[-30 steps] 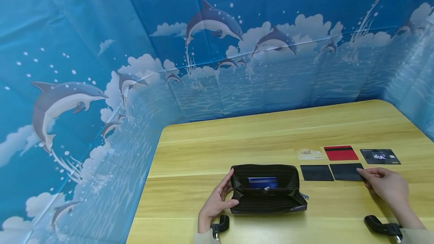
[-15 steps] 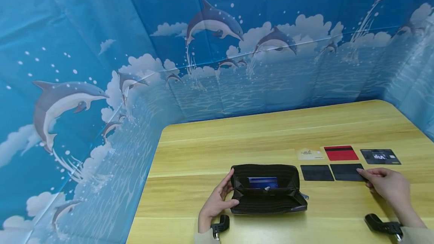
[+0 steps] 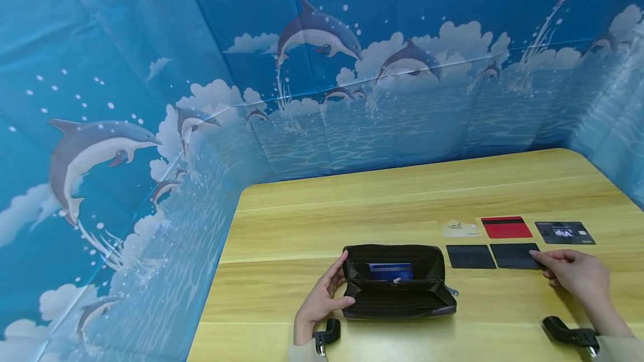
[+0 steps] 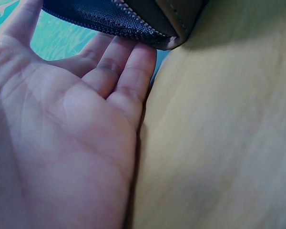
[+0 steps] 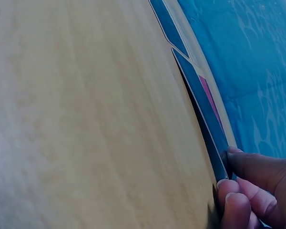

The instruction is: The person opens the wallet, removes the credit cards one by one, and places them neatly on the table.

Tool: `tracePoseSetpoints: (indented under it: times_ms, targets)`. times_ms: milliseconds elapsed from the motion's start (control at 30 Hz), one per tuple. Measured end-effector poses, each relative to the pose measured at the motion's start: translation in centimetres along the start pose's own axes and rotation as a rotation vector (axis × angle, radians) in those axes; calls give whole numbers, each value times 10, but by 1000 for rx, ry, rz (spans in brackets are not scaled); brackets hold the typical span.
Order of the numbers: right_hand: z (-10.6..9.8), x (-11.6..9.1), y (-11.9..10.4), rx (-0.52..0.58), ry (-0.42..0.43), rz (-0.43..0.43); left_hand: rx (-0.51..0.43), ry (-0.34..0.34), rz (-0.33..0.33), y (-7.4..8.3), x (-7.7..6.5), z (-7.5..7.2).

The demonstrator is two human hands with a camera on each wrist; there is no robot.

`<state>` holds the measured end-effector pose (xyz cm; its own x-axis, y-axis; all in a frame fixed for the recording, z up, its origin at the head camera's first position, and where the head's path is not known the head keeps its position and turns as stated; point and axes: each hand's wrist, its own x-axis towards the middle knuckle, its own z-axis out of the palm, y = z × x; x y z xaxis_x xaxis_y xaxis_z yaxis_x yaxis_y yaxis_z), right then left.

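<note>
- Head view: the wallet (image 3: pixel 397 307) was black, long and boxy, and sat wide open on the table (image 3: pixel 312 222), left of the flat cards. It had a zip edge, with a shiny blue card (image 3: pixel 389 271) inside.
- The left hand (image 3: pixel 322 298) held the wallet's left end, thumb on the near corner and the other fingers farther up the side.
- The right hand (image 3: pixel 578 275) pinched the right end of a smooth black card (image 3: pixel 510 256). Another black card (image 3: pixel 470 256) lay just left of it. Farther back lay a cream card (image 3: pixel 460 229), a red card (image 3: pixel 505 231) and a VIP card (image 3: pixel 564 233).
- Left wrist view: the thumb was spread away from the other fingers. Those reached up to the wallet's woven lining and bumpy zip teeth; some tips were hidden.
- Right wrist view: fingertips were squeezed around the thin card's end. The table had soft wood stripes, with blue creased cloth (image 5: pixel 257 71) past it.
</note>
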<state>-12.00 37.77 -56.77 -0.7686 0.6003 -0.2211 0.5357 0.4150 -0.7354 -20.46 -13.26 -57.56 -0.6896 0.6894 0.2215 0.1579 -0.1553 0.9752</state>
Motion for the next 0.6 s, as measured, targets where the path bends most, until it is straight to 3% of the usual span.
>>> tracePoseSetpoints:
  times_ms: [200, 600]
  targets:
    - [0, 2, 0, 25, -14, 7, -1, 1, 3, 0, -1, 0]
    - [-1, 2, -5, -28, -19, -1, 6, -5, 10, -1, 0, 0]
